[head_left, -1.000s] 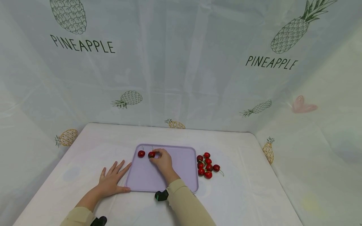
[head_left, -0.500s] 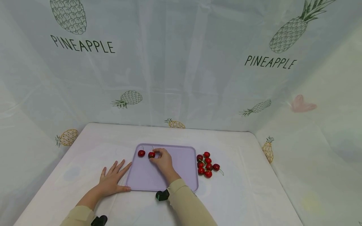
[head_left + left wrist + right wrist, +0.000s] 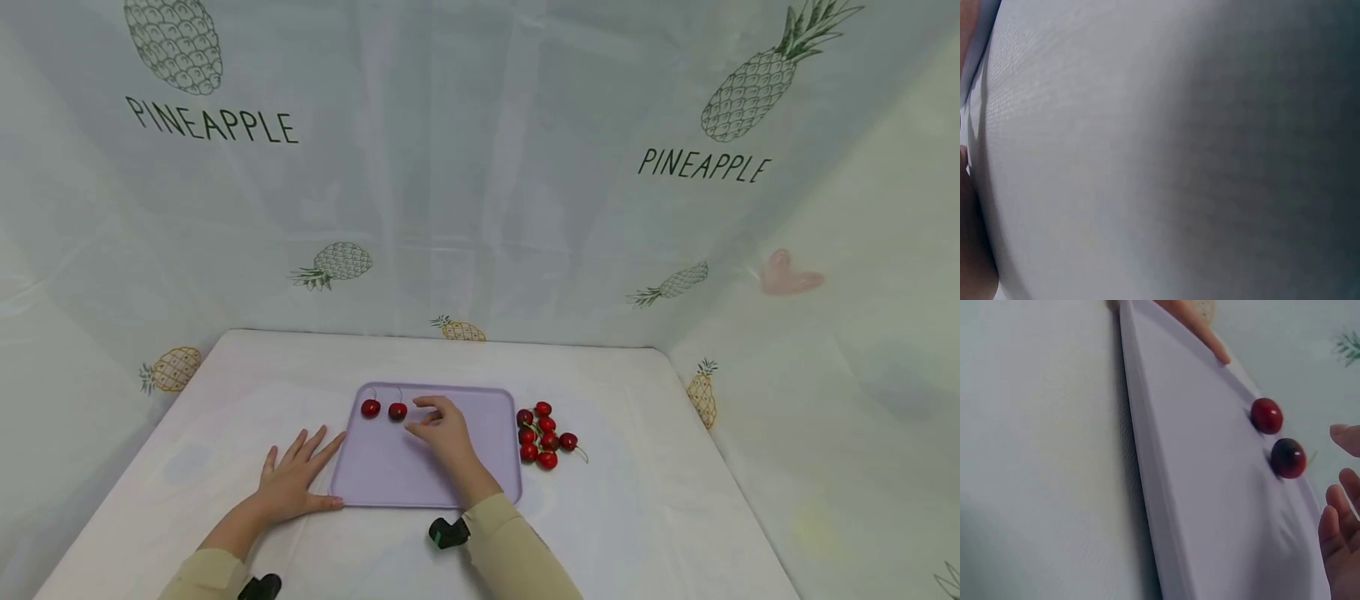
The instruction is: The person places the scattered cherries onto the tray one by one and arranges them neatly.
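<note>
On the lilac tray (image 3: pixel 390 475), two dark red cherries lie side by side near the far left corner: a left cherry (image 3: pixel 371 408) and a right cherry (image 3: pixel 397 412), stems pointing away. My right hand (image 3: pixel 442 429) hovers over the tray just right of the second cherry, thumb and fingers apart, holding nothing. The right wrist view shows the gap between its fingers (image 3: pixel 1337 506) and the right cherry (image 3: pixel 1289 458). My left hand (image 3: pixel 288 485) lies spread on the table, its thumb and a fingertip touching the tray's left edge.
A cluster of several red cherries (image 3: pixel 547 440) lies on the white cloth against the tray's right side, one with its stem sticking out to the right. A pineapple-printed curtain (image 3: pixel 480 183) rises behind the table.
My right hand has let go of the second cherry and drawn back to the right. The cherry stays on the tray. My left hand keeps its place at the tray's edge.
</note>
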{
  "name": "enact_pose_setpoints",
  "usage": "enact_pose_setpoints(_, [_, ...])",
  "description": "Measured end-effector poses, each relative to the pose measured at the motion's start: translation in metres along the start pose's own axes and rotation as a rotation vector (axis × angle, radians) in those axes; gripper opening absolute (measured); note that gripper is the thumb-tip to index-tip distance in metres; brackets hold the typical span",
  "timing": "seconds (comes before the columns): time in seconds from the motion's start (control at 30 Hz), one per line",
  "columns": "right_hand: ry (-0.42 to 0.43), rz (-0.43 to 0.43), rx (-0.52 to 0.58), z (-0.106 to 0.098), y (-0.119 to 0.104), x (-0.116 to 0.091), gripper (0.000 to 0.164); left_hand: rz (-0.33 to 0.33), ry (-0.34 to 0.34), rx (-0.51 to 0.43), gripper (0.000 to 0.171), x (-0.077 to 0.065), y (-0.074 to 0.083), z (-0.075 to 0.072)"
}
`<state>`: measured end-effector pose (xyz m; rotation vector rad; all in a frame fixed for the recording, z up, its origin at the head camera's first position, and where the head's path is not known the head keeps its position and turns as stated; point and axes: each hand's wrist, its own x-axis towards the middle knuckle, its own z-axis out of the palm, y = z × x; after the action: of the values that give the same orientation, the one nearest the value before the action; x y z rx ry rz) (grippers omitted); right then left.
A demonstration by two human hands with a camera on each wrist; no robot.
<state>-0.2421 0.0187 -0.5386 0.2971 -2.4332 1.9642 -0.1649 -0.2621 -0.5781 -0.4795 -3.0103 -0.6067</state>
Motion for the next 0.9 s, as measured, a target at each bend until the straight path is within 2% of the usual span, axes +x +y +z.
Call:
enact_pose_setpoints(0.13, [0.012, -0.007, 0.012, -0.012, -0.006, -0.013, 0.039, 0.003, -0.006, -0.022, 0.105, 0.000, 0.005, -0.003])
enact_pose_setpoints(0.37, [0.017, -0.013, 0.032, -0.039, -0.042, -0.043, 0.034, -0.029, -0.028, -0.035, 0.104, 0.000, 0.014, -0.013])
enact_pose_setpoints(0.43, [0.031, -0.015, 0.015, -0.046, -0.045, -0.050, 0.032, -0.021, -0.015, -0.048, 0.104, 0.000, 0.015, -0.014])
enact_pose_setpoints(0.67, [0.106, -0.011, -0.031, -0.063, -0.011, -0.065, 0.035, -0.022, -0.020, -0.040, 0.105, 0.000, 0.008, -0.007])
enact_pose_setpoints(0.8, [0.139, 0.011, -0.065, -0.077, -0.001, -0.078, 0.034, -0.011, -0.019, -0.046, 0.106, 0.000, 0.006, -0.004])
enact_pose_setpoints(0.9, [0.172, 0.033, -0.074, -0.086, -0.001, -0.087, 0.032, -0.027, -0.044, -0.038, 0.106, 0.000, 0.012, -0.011])
